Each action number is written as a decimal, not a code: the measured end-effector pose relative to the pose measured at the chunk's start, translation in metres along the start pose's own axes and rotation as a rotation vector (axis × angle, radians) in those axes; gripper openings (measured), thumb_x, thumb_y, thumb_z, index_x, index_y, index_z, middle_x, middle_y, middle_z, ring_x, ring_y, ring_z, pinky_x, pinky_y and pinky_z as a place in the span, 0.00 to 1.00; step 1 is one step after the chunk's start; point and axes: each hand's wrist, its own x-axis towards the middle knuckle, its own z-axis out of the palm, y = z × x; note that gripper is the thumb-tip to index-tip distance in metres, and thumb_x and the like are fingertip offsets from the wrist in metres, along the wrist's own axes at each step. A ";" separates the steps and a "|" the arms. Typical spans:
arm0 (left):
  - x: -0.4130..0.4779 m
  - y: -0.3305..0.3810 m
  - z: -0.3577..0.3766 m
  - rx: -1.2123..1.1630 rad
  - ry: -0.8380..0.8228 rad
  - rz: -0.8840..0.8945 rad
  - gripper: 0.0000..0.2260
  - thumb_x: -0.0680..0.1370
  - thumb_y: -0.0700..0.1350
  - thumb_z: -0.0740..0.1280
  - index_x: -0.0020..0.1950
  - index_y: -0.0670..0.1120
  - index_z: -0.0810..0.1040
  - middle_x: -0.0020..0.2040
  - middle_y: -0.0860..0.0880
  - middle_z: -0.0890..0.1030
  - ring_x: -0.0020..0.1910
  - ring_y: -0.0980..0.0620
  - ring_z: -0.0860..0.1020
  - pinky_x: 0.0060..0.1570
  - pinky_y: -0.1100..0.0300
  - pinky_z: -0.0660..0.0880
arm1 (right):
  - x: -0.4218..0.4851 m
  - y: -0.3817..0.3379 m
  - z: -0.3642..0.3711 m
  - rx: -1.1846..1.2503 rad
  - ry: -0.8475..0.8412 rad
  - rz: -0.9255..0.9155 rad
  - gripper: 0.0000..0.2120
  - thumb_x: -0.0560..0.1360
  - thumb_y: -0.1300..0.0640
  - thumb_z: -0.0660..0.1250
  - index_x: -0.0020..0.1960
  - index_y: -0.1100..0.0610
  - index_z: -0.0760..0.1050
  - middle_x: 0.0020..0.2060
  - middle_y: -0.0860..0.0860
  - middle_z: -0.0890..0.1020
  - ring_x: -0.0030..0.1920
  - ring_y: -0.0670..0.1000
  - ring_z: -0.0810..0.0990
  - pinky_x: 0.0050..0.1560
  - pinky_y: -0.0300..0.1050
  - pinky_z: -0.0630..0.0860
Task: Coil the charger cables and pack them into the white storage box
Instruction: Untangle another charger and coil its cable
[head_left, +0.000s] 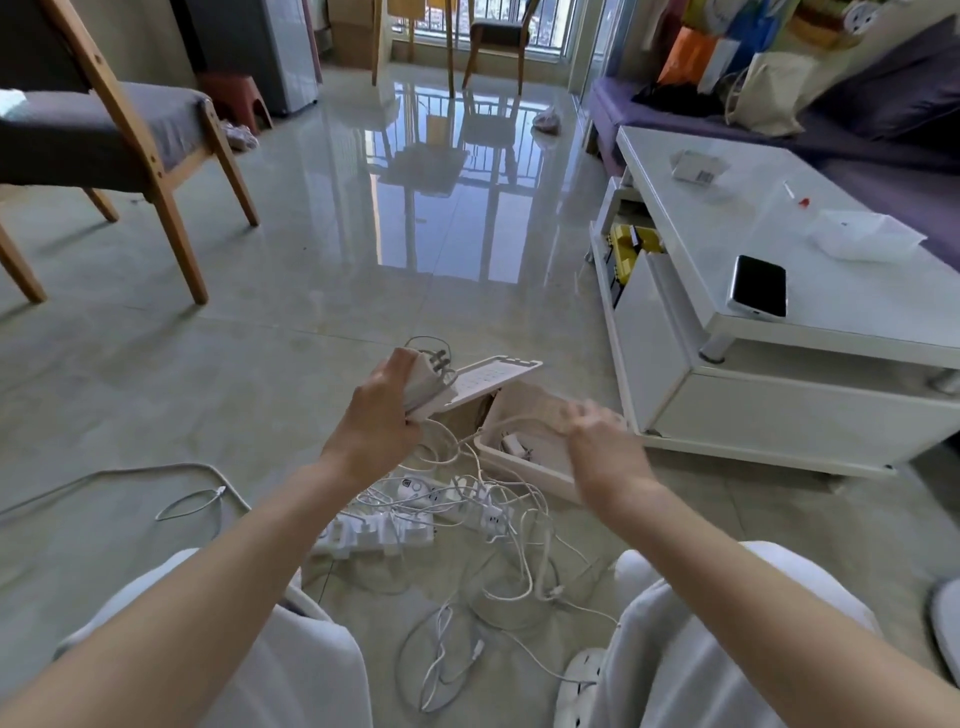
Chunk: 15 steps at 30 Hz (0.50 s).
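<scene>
One box (524, 467), white and open-topped, sits on the floor (311, 260) just ahead of the person's knees. Its one lid (493, 376) is tilted up over its far-left side. There are two chargers. One charger (423, 382), white with its prongs pointing up, is clasped in the curled fingers of the left grip (382, 415), right against the lid's edge. Whether the fingers also touch the lid cannot be told. The second charger (511, 444) lies inside the box.

The right grip (597, 441) is blurred and hangs over the box's right side. Its fingers are bent, and they seem to pinch a thin white cable (519, 422) that runs down into the box.

Between the knees and the box lies a tangle (519, 540) of white leads, uncoiled and looping over one another. They cannot be counted. At least two strips are caught in it, one long strip (379, 535) and a smaller one (488, 512). One lone lead (189, 504) lies well apart on the left.

To the right stands a white desk (831, 312) carrying one phone (758, 286) and one white packet (862, 236). There are two wooden chairs, one at the left (135, 124) and one far off (501, 31).
</scene>
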 end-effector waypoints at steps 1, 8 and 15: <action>-0.001 0.002 0.002 0.004 -0.013 0.004 0.21 0.67 0.28 0.66 0.57 0.42 0.69 0.46 0.49 0.70 0.41 0.49 0.69 0.30 0.73 0.64 | -0.003 -0.011 0.004 0.020 0.015 -0.100 0.25 0.73 0.71 0.56 0.69 0.62 0.59 0.67 0.59 0.67 0.67 0.58 0.66 0.67 0.47 0.63; -0.002 0.007 0.006 -0.020 -0.015 0.064 0.20 0.66 0.30 0.68 0.55 0.40 0.70 0.43 0.49 0.70 0.38 0.49 0.68 0.34 0.75 0.65 | -0.017 -0.068 0.017 0.267 -0.112 -0.351 0.26 0.73 0.73 0.55 0.69 0.62 0.58 0.61 0.60 0.67 0.58 0.62 0.73 0.60 0.55 0.69; 0.002 -0.001 0.005 -0.003 0.012 0.029 0.22 0.66 0.29 0.69 0.57 0.40 0.70 0.45 0.48 0.71 0.40 0.48 0.69 0.33 0.74 0.64 | -0.009 -0.086 0.028 0.623 -0.194 -0.100 0.15 0.75 0.71 0.56 0.60 0.61 0.61 0.53 0.60 0.77 0.44 0.55 0.78 0.48 0.53 0.77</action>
